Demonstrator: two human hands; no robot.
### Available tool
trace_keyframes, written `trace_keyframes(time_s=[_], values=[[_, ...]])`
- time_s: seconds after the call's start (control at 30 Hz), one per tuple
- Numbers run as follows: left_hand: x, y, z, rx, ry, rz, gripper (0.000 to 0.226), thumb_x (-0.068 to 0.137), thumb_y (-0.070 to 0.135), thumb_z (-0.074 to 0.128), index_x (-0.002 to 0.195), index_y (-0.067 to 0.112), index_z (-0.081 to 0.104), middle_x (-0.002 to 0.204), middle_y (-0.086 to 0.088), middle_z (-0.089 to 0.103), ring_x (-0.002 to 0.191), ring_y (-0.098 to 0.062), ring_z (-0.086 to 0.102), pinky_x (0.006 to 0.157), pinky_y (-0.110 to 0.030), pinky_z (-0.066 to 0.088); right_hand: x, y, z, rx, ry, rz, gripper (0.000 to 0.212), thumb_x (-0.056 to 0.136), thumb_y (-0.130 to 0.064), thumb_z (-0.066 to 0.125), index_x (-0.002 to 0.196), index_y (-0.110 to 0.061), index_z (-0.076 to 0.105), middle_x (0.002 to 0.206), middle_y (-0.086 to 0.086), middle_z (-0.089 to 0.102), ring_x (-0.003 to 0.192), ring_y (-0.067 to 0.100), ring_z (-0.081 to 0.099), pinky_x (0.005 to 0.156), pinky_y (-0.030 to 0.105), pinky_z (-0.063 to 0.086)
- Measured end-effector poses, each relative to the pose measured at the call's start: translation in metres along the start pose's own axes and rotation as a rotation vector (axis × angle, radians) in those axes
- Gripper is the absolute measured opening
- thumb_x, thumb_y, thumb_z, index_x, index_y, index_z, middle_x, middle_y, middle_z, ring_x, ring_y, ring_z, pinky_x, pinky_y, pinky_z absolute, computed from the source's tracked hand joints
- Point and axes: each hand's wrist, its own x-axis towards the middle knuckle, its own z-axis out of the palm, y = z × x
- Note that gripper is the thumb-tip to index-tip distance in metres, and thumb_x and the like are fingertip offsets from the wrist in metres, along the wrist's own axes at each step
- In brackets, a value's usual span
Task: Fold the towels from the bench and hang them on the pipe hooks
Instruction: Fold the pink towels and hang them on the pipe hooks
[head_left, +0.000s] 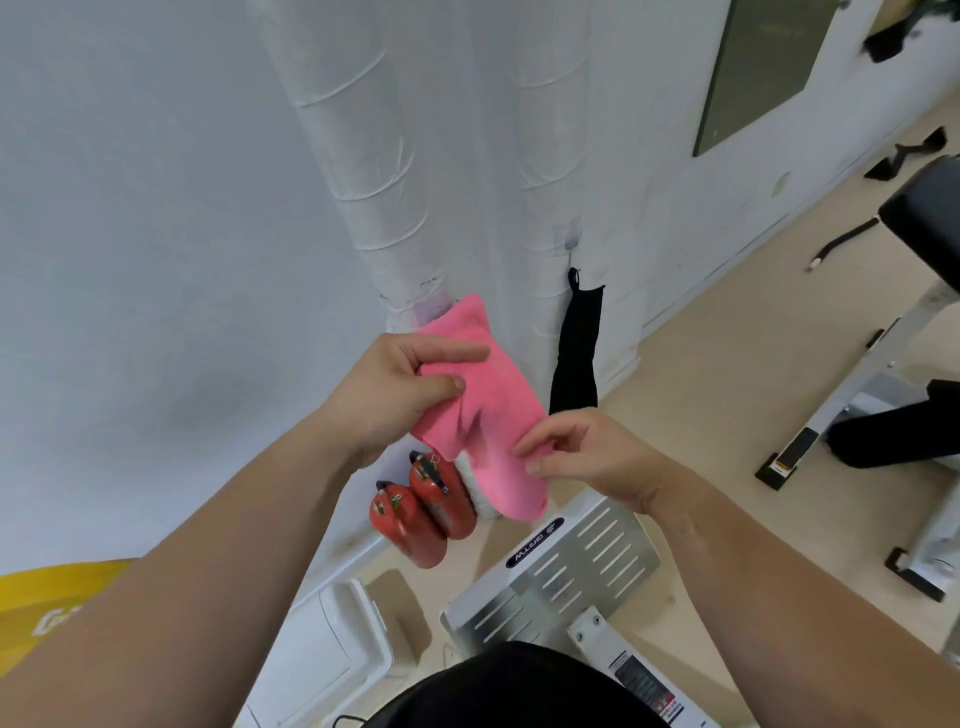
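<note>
A folded pink towel (493, 395) hangs in front of the left white wrapped pipe (363, 171); its top corner reaches the pipe's lower wrapping. My left hand (400, 389) pinches the towel's upper left part between thumb and fingers. My right hand (587, 452) grips its lower right edge with the fingertips. A black towel (576, 348) hangs from a hook on the right white pipe (550, 171). The hook behind the pink towel is hidden.
Two red fire extinguishers (426, 509) stand on the floor by the wall below the towel. A white metal machine base (566, 566) lies under my right arm. A black padded bench (930, 218) on a white frame stands at right. A white box (332, 639) sits lower left.
</note>
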Motion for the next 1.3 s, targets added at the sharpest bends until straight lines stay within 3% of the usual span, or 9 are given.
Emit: trace_keyframes(time_s=[0.2,0.3,0.43,0.57,0.7,0.8,1.03,1.2,1.3], values=[[0.001,-0.016,-0.014,-0.119,0.228,-0.008,0.054,0.088,-0.016,0.055,0.102,0.031,0.077,0.105,0.009,0.076,0.086,-0.003,0.069,0.072,-0.021,0.058,0.005,0.045,0.0,-0.181,-0.003,0.075,0.022,0.086,0.0,0.073,0.092,-0.021,0.074,0.106,-0.007,0.072,0.105,0.011,0.066,0.093,0.027,0.051],[-0.003,-0.037,-0.024,-0.112,0.332,-0.056,0.056,0.087,-0.017,0.052,0.112,0.028,0.075,0.105,0.01,0.075,0.085,-0.007,0.067,0.077,-0.028,0.058,0.001,0.062,-0.006,-0.207,0.027,0.153,0.028,0.091,0.001,0.065,0.085,-0.025,0.075,0.102,-0.006,0.073,0.098,0.01,0.067,0.087,0.024,0.05],[-0.019,-0.072,-0.032,-0.04,0.391,-0.153,0.058,0.087,-0.016,0.051,0.114,0.031,0.074,0.113,0.005,0.072,0.086,-0.006,0.066,0.077,-0.024,0.06,-0.007,0.078,-0.02,-0.176,0.108,0.282,0.033,0.093,0.0,0.064,0.081,-0.028,0.075,0.104,0.006,0.068,0.085,0.021,0.066,0.083,0.041,0.062],[-0.037,-0.098,-0.027,-0.001,0.356,-0.217,0.055,0.088,-0.011,0.057,0.105,0.038,0.075,0.114,0.01,0.073,0.091,0.003,0.067,0.079,-0.014,0.053,-0.006,0.08,-0.025,0.001,0.17,0.341,0.028,0.094,0.002,0.057,0.087,-0.019,0.075,0.119,0.01,0.065,0.099,0.031,0.07,0.086,0.051,0.061],[-0.045,-0.107,-0.013,-0.101,0.378,-0.23,0.04,0.096,-0.001,0.059,0.108,0.032,0.077,0.113,0.008,0.075,0.096,0.002,0.069,0.085,-0.017,0.051,-0.001,0.067,-0.015,0.038,0.158,0.344,0.027,0.084,0.01,0.067,0.099,-0.012,0.074,0.115,0.014,0.065,0.09,0.025,0.073,0.078,0.041,0.063],[-0.048,-0.108,-0.003,-0.087,0.352,-0.219,0.055,0.094,-0.012,0.048,0.115,0.032,0.073,0.119,0.014,0.07,0.095,0.01,0.067,0.079,-0.007,0.05,0.007,0.053,-0.003,-0.004,0.179,0.338,0.035,0.08,0.012,0.068,0.099,-0.017,0.073,0.112,0.013,0.063,0.087,0.024,0.069,0.07,0.036,0.062],[-0.056,-0.115,0.018,0.059,0.234,-0.1,0.074,0.089,-0.015,0.042,0.137,0.04,0.057,0.135,0.017,0.061,0.119,0.012,0.057,0.101,-0.01,0.044,0.027,0.011,0.038,0.001,0.208,0.265,0.039,0.083,0.009,0.052,0.104,-0.02,0.067,0.098,0.016,0.059,0.074,0.025,0.063,0.057,0.033,0.059],[-0.055,-0.126,0.016,0.14,0.124,0.004,0.08,0.087,-0.002,0.041,0.133,0.064,0.049,0.108,0.014,0.072,0.086,-0.016,0.062,0.08,-0.029,0.053,0.048,-0.014,0.074,-0.006,0.253,0.233,0.039,0.084,0.012,0.051,0.107,-0.016,0.065,0.085,0.015,0.059,0.067,0.024,0.062,0.06,0.04,0.06],[-0.052,-0.121,0.008,-0.029,0.093,-0.027,0.064,0.101,0.005,0.049,0.132,0.061,0.049,0.1,0.036,0.07,0.087,-0.001,0.063,0.079,-0.014,0.05,0.061,-0.023,0.097,-0.025,0.253,0.235,0.041,0.08,0.012,0.052,0.106,-0.017,0.064,0.088,0.017,0.064,0.072,0.028,0.066,0.071,0.053,0.062]])
